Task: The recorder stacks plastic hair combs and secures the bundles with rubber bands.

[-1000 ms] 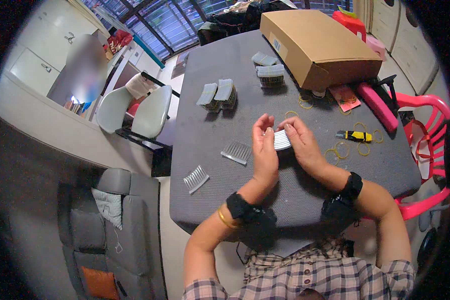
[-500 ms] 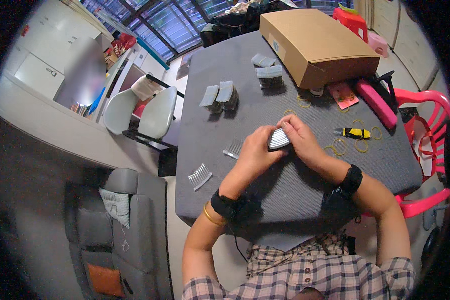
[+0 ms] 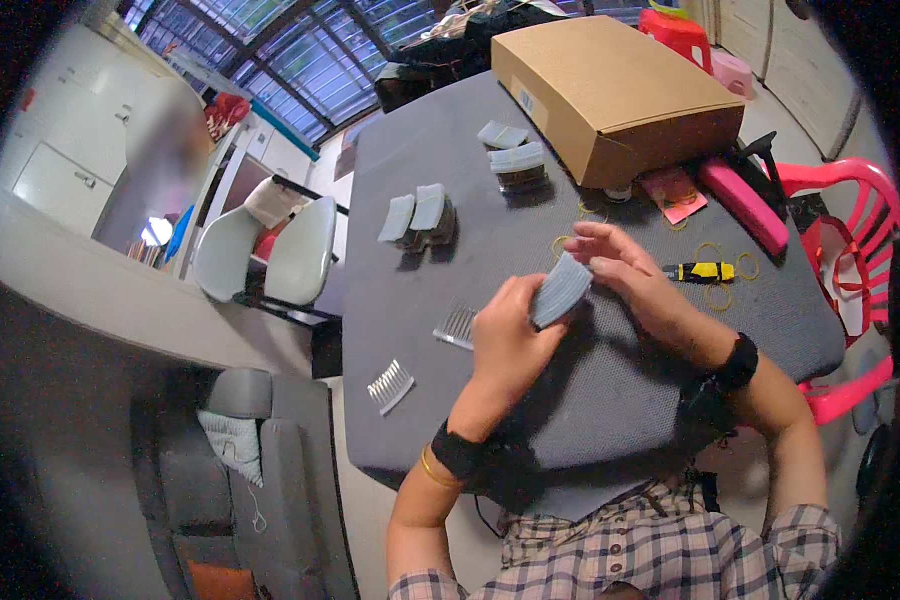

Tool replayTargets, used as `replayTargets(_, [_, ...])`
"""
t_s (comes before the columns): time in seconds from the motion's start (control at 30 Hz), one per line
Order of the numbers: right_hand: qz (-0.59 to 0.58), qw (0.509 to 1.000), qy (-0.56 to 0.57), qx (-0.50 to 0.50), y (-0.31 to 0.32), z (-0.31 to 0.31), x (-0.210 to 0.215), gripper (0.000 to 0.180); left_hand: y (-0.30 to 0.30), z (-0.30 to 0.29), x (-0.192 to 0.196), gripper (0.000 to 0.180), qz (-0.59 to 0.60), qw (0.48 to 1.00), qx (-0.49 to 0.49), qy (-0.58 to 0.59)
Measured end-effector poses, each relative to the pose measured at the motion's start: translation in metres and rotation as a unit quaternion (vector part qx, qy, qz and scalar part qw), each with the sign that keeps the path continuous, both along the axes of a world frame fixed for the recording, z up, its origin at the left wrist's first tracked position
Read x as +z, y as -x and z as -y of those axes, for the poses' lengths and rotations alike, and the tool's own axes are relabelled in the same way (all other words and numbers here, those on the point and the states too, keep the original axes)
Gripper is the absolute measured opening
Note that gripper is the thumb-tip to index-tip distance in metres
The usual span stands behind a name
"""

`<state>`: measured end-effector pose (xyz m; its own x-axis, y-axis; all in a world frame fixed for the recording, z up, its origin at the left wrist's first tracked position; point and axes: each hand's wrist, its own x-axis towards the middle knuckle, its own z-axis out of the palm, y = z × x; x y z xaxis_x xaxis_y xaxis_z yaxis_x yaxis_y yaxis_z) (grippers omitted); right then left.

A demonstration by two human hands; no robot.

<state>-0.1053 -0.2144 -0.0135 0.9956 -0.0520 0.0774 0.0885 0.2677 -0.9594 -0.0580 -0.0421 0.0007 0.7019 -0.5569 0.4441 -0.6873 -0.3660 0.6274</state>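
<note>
Since the earlier pictures both hands have been lifting the grey bundle off the counter (image 3: 610,400) and tilting it, and the left hand has been shifting further round it.

The left hand (image 3: 505,340) is closing round the near end of the stack of grey combs (image 3: 560,288), fingers curled under it. The right hand (image 3: 625,270) is pinching the far end, fingertips bent over the top edge; whether a band is between those fingers cannot be told. The stack is hanging just above the counter's middle, tilted, its ribbed edges lined up like a closed fan.

As a judgement, the work is partway through. Two single combs, one at the near left edge (image 3: 390,386) and one just left of the hands (image 3: 457,325), are lying loose. Farther off, finished-looking bundles are sitting in two groups: a left pair (image 3: 422,212) and a far pair (image 3: 510,160). Yellow rubber bands (image 3: 718,296) and a yellow-and-black cutter (image 3: 698,271) are lying to the right, near a pink stapler-like tool (image 3: 745,205). A cardboard box (image 3: 615,85) is standing at the far edge.
</note>
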Motion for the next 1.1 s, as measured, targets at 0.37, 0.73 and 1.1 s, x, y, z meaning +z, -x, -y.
replayTargets(0.37, [-0.104,0.990,-0.002,0.092,0.003,-0.002,0.002,0.039,-0.001,-0.012,0.003,0.035,0.026,0.999,-0.013,-0.018])
replayTargets(0.73, [-0.140,0.982,-0.044,0.117,0.001,-0.006,0.002,0.040,0.001,-0.016,0.005,0.036,0.017,0.999,-0.001,-0.028])
replayTargets(1.1, [-0.106,0.990,-0.031,0.087,0.003,-0.011,-0.001,0.035,0.002,-0.016,0.003,0.037,0.015,0.999,0.004,-0.032])
